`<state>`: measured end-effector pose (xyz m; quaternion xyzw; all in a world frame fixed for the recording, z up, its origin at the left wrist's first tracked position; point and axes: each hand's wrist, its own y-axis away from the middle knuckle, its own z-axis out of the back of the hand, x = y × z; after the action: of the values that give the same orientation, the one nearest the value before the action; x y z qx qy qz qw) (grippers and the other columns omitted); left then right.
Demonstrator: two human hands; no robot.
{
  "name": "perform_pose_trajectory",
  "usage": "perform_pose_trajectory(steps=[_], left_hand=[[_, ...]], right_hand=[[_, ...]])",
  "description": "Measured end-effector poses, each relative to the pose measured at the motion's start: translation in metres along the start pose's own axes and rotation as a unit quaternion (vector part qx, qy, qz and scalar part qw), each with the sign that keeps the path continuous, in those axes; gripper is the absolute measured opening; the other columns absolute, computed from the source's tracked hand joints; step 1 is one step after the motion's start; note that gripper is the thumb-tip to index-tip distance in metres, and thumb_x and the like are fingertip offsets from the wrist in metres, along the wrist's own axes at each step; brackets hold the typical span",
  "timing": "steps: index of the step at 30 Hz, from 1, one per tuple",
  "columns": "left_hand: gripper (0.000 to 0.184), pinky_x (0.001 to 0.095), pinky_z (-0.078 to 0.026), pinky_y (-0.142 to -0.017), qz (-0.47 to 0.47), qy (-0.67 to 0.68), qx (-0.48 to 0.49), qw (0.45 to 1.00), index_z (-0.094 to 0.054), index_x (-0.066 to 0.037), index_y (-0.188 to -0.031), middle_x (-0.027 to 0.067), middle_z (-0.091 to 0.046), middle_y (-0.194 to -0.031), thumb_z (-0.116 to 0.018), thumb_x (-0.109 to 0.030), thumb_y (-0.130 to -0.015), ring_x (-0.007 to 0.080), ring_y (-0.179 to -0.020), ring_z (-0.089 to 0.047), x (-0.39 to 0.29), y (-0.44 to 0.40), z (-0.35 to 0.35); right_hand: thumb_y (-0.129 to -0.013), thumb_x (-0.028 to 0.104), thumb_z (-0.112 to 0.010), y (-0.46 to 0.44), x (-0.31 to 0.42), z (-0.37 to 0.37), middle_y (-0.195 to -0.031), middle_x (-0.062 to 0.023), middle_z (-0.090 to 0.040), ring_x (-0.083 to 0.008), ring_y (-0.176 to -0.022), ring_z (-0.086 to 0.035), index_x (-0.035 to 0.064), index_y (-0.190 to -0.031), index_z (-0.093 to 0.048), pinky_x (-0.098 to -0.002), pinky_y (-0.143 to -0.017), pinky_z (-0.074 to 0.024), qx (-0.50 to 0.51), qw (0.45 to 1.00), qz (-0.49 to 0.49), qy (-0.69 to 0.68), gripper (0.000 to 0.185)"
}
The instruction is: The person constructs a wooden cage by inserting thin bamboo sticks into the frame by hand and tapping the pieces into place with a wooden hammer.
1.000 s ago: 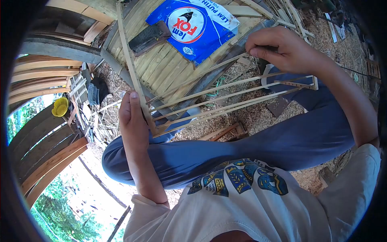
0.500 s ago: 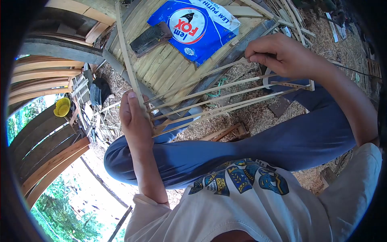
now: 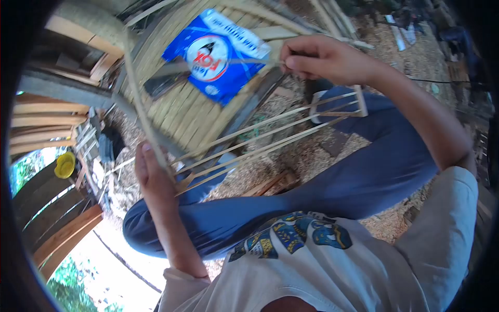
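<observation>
My left hand [image 3: 158,182] is closed around the lower end of a long wooden strip [image 3: 136,91], where several thin sticks [image 3: 249,139] join it. These sticks run across above my legs to a short crossbar with holes [image 3: 359,101] on the right, forming a slatted wooden frame. Above the frame, my right hand [image 3: 319,60] pinches the end of a loose thin stick [image 3: 244,62]. That stick points left across the blue glue bag [image 3: 236,78] and is blurred; its far end is hard to make out. Its pinched end is apart from the crossbar.
A slatted bamboo surface [image 3: 182,117] carries the glue bag and a dark block-shaped object [image 3: 163,86]. Wood shavings [image 3: 306,161] cover the ground. At the left are a yellow container [image 3: 65,165] and curved planks [image 3: 47,130]. Wooden strips [image 3: 332,21] lie at the back right.
My right hand has moved left, and its thin stick has swung from slanting down beside the frame to nearly level across the glue bag. My left hand keeps its hold. The whole view has shifted.
</observation>
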<state>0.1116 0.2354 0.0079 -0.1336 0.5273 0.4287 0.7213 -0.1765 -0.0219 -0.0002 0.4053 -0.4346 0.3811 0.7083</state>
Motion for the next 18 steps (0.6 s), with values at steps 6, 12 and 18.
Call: perform_pose_trajectory(steps=[6,12,18], left_hand=[[0.031,0.0195,-0.038,-0.055,-0.035,0.013,0.033,0.999,-0.059,-0.011,-0.104,-0.0035,-0.054,-0.082,-0.043,-0.037,-0.108,0.0025,-0.066,-0.046,-0.004,-0.001,0.004],[0.030,0.0204,-0.039,-0.058,-0.042,0.006,0.043,0.998,-0.059,-0.010,-0.102,-0.0032,-0.054,-0.081,-0.042,-0.034,-0.109,0.0026,-0.067,-0.045,0.000,-0.003,0.009],[0.030,0.0221,-0.039,-0.059,-0.039,0.013,0.033,0.999,-0.058,-0.008,-0.101,-0.0022,-0.053,-0.080,-0.041,-0.031,-0.110,0.0037,-0.067,-0.045,-0.003,0.000,0.006]], right_hand=[[-0.107,0.020,-0.049,0.000,0.001,0.019,-0.093,-0.0008,-0.062,-0.0123,-0.086,-0.061,0.0072,-0.118,-0.053,-0.0299,-0.078,-0.0497,-0.093,0.964,-0.033,-0.246,0.017],[-0.107,0.019,-0.051,-0.001,-0.008,0.018,-0.102,-0.0024,-0.066,-0.0146,-0.094,-0.067,0.0071,-0.119,-0.055,-0.0316,-0.081,-0.0538,-0.139,0.934,-0.051,-0.326,0.018],[-0.106,0.019,-0.054,-0.006,-0.005,0.015,-0.104,-0.0031,-0.067,-0.0159,-0.095,-0.068,0.0085,-0.115,-0.057,-0.0332,-0.084,-0.0559,-0.176,0.925,-0.049,-0.334,0.014]])
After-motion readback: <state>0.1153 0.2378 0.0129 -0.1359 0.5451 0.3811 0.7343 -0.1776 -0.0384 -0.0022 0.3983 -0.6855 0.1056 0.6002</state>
